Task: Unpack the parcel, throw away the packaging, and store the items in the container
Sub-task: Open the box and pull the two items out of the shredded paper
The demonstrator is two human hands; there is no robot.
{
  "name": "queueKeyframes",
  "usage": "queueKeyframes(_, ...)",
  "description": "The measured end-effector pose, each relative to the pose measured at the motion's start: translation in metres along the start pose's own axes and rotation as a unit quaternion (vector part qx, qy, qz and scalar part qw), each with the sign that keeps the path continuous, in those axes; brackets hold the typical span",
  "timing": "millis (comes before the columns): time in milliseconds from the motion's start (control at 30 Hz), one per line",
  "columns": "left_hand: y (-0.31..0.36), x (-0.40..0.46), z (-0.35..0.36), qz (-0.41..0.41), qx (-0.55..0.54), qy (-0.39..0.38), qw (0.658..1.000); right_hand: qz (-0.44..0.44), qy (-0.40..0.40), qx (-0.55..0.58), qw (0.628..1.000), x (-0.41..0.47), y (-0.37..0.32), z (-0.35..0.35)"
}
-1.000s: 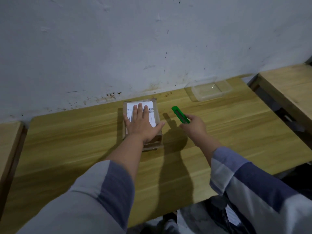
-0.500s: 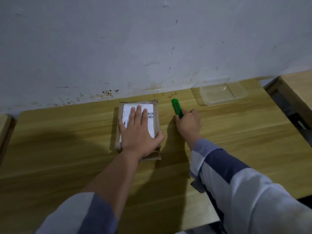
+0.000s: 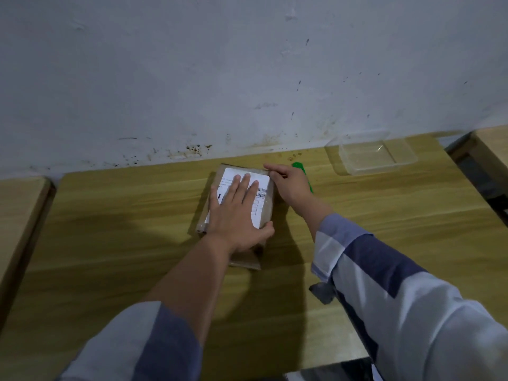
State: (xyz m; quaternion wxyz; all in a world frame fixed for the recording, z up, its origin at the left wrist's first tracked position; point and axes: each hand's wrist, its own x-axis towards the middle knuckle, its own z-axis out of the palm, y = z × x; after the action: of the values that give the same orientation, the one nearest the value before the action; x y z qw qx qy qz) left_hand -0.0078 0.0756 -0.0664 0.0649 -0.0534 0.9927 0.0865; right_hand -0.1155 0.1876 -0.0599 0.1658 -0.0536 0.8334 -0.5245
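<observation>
A brown cardboard parcel (image 3: 268, 199) with a white shipping label lies on the wooden table (image 3: 110, 243) near the wall. My left hand (image 3: 236, 215) rests flat on its top, fingers spread, thumb at its right side. My right hand (image 3: 291, 182) holds a green box cutter (image 3: 301, 167) at the parcel's far right corner, index finger stretched along the top edge. The cutter's blade end is hidden behind the hand. A clear plastic container (image 3: 373, 155) stands open at the back right of the table.
A stained white wall (image 3: 247, 78) runs directly behind the table. Other wooden tables adjoin at the left (image 3: 19, 204) and at the right (image 3: 492, 144), with a dark gap between the right one and this table.
My right hand has carried the green cutter from right of the parcel up to its far right corner. My left hand stays flat on the label. The camera has shifted.
</observation>
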Motion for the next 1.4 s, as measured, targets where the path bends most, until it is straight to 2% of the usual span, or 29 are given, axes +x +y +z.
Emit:
queueKeyframes(167,-0.008,-0.022,-0.009,0.049,0.024,-0.044,0.998,0.018,0.045,0.0,0.999,-0.043,0.018,-0.009)
queueKeyframes(367,-0.014,-0.072,0.003,0.075,0.077,-0.007,0.994,0.016,0.1,-0.009,0.995,-0.111,0.038,-0.004)
queueKeyframes(600,-0.027,-0.112,0.011,0.026,0.023,0.007,0.999,0.013,0.149,-0.046,0.988,-0.174,0.055,0.017)
queueKeyframes(700,-0.035,-0.122,0.011,0.015,-0.006,0.019,1.0,-0.029,0.112,-0.09,0.989,-0.191,0.054,0.019)
queueKeyframes(800,-0.042,-0.125,0.011,0.029,-0.018,0.024,0.999,-0.079,0.051,-0.189,0.977,-0.193,0.053,0.02)
queueKeyframes(1033,-0.051,-0.123,0.009,0.061,-0.024,0.051,0.997,-0.097,0.075,-0.311,0.942,-0.181,0.046,0.013)
queueKeyframes(1233,-0.043,-0.122,0.011,0.054,-0.05,0.082,0.994,-0.15,0.122,-0.302,0.933,-0.182,0.035,0.004)
queueKeyframes(1300,-0.043,-0.123,0.006,0.052,-0.101,0.125,0.986,-0.165,0.14,-0.25,0.944,-0.18,0.033,0.003)
queueKeyframes(1400,-0.042,-0.127,-0.004,0.003,-0.225,0.17,0.959,-0.178,0.169,-0.144,0.959,-0.176,0.026,0.005)
